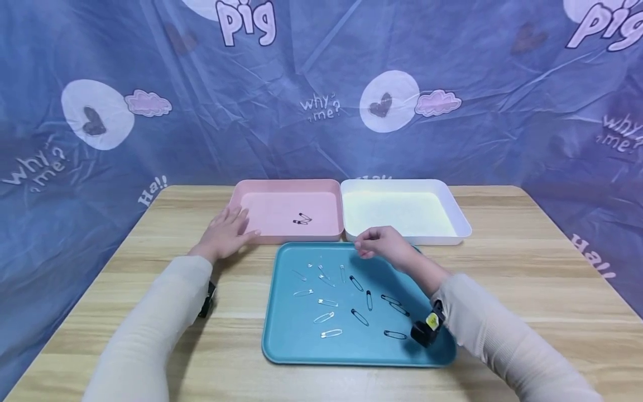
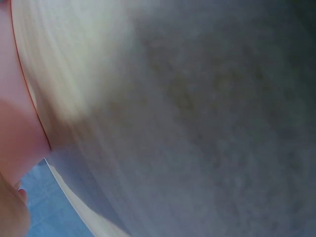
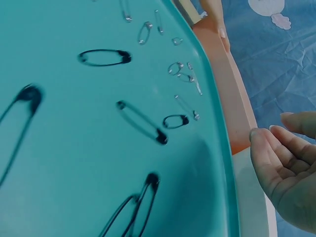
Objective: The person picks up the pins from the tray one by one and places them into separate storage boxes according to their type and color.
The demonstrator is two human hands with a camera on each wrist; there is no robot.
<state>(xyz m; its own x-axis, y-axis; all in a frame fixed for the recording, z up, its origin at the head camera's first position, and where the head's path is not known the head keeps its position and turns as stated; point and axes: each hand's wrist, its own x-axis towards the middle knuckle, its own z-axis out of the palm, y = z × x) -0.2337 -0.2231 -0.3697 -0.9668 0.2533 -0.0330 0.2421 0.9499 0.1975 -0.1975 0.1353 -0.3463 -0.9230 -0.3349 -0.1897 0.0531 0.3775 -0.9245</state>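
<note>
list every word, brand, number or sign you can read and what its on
"pig": blue cloth, twice at the top
"why me?": blue cloth, left, centre and right
"Ha!!": blue cloth, left and right; a third partly hidden behind the white tray
Yellow sticker on the black wrist device: any print too small to read

Blue cloth (image 1: 261, 145) hangs behind & to L/R of lt. wood tbl (image 1: 502, 268), creased in spots. Printed on it: "pig" lettering (image 1: 246, 23) up top, twice; white patches (image 1: 400, 95) w/ dk hearts (image 1: 380, 106), pink clouds (image 1: 438, 103) alongside; "why me?" text (image 1: 320, 106); "Ha!!" text (image 1: 593, 255). Tbl grain runs approx. L–R, far corners rounded; blurry in L wrist view.
</note>
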